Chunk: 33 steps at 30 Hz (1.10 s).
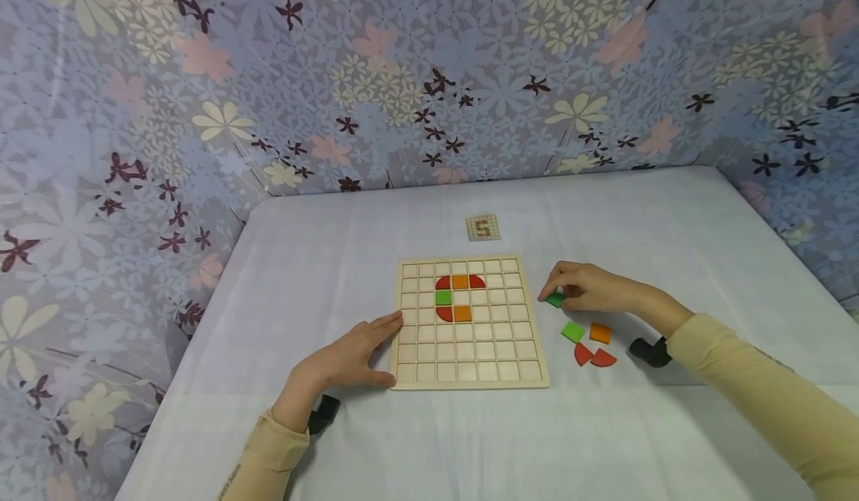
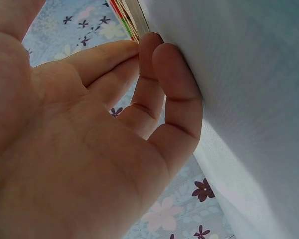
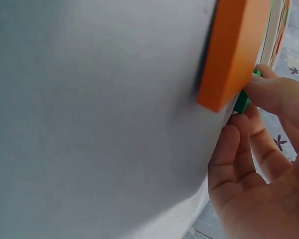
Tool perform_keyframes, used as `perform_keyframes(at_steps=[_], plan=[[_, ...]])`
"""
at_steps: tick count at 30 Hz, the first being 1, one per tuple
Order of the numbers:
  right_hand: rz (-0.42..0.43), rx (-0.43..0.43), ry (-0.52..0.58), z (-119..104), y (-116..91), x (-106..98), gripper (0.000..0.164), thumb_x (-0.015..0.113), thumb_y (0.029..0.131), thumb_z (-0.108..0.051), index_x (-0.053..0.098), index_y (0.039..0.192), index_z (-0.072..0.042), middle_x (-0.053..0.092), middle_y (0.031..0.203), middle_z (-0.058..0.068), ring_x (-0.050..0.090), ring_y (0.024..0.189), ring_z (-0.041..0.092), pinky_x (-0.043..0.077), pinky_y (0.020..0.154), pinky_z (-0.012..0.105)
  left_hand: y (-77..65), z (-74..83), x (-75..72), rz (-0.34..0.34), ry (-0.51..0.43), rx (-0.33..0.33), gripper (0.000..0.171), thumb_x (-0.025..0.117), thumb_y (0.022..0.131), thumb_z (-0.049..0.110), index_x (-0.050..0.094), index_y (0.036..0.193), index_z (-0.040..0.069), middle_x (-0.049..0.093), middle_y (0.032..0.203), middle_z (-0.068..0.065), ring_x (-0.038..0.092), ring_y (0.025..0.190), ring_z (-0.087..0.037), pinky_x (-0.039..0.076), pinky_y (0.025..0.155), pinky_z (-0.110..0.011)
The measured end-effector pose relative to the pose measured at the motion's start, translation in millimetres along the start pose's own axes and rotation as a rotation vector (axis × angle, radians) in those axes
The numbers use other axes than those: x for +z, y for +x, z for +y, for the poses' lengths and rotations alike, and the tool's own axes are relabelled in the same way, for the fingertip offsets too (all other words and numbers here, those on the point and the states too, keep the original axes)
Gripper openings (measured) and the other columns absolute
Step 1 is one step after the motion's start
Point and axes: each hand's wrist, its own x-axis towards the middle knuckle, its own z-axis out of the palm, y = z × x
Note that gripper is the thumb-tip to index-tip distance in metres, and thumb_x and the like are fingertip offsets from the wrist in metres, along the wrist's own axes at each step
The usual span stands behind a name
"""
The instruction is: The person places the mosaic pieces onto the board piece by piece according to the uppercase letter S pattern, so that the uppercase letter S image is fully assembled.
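A wooden grid board [image 1: 446, 373] lies on the white-covered table, with red quarter-circle, orange square and light green square pieces set in some cells. My left hand [image 1: 349, 355] touches the board's left edge, its fingers and thumb spread along it. Right of the board, my right hand [image 1: 590, 286] pinches a dark green piece [image 1: 555, 300] low at the table. In the right wrist view, thumb and fingers meet on that green piece [image 3: 241, 102], partly hidden. Just below that hand lie a light green square [image 1: 573, 331], an orange square [image 1: 600, 332] and two red quarter-circles [image 1: 602, 358].
Behind the board lies a small pattern card [image 1: 483, 227] showing a curved coloured figure on a grid. A floral cloth [image 1: 403, 76] hangs beyond the table's far edge. Black wrist devices [image 1: 651, 352] sit under both forearms.
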Motion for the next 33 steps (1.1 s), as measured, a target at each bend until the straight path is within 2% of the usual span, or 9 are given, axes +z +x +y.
perform_keyframes(at_steps=[6, 15, 22, 33], plan=[[0.022, 0.019, -0.022, -1.0, -1.7, 1.2, 0.028, 0.068, 0.082, 0.003, 0.069, 0.107, -0.011, 0.055, 0.098, 0.000, 0.047, 0.076, 0.014, 0.044, 0.067, 0.024, -0.3, -0.2, 1.9, 0.004, 0.002, 0.003, 0.089, 0.077, 0.079, 0.028, 0.028, 0.147, -0.001, 0.022, 0.154, -0.011, 0.025, 0.137, -0.029, 0.022, 0.109, -0.048], [0.109, 0.112, -0.022, -9.2, -3.4, -5.0, 0.027, 0.070, 0.083, -0.001, 0.068, 0.109, -0.006, 0.061, 0.100, 0.002, 0.058, 0.084, 0.016, 0.051, 0.073, 0.028, -0.7, 1.7, 4.9, 0.007, 0.007, 0.006, 0.089, 0.078, 0.078, 0.028, 0.028, 0.147, -0.002, 0.023, 0.153, -0.012, 0.026, 0.137, -0.029, 0.025, 0.107, -0.046], [0.198, 0.085, -0.062, -17.3, -0.6, -12.0, 0.028, 0.072, 0.080, 0.000, 0.067, 0.108, -0.001, 0.062, 0.095, 0.002, 0.058, 0.078, 0.017, 0.051, 0.065, 0.026, -1.7, 3.1, 4.1, 0.011, 0.014, 0.009, 0.088, 0.077, 0.079, 0.027, 0.028, 0.147, -0.002, 0.023, 0.153, -0.012, 0.026, 0.137, -0.029, 0.025, 0.107, -0.047], [0.235, 0.076, -0.073, -42.2, 18.2, -13.7, 0.028, 0.070, 0.082, -0.001, 0.066, 0.110, 0.001, 0.062, 0.096, 0.006, 0.059, 0.079, 0.016, 0.052, 0.069, 0.028, -2.2, 3.6, 4.1, 0.008, 0.007, -0.005, 0.088, 0.077, 0.079, 0.027, 0.028, 0.147, -0.001, 0.022, 0.154, -0.011, 0.027, 0.137, -0.030, 0.026, 0.107, -0.047]])
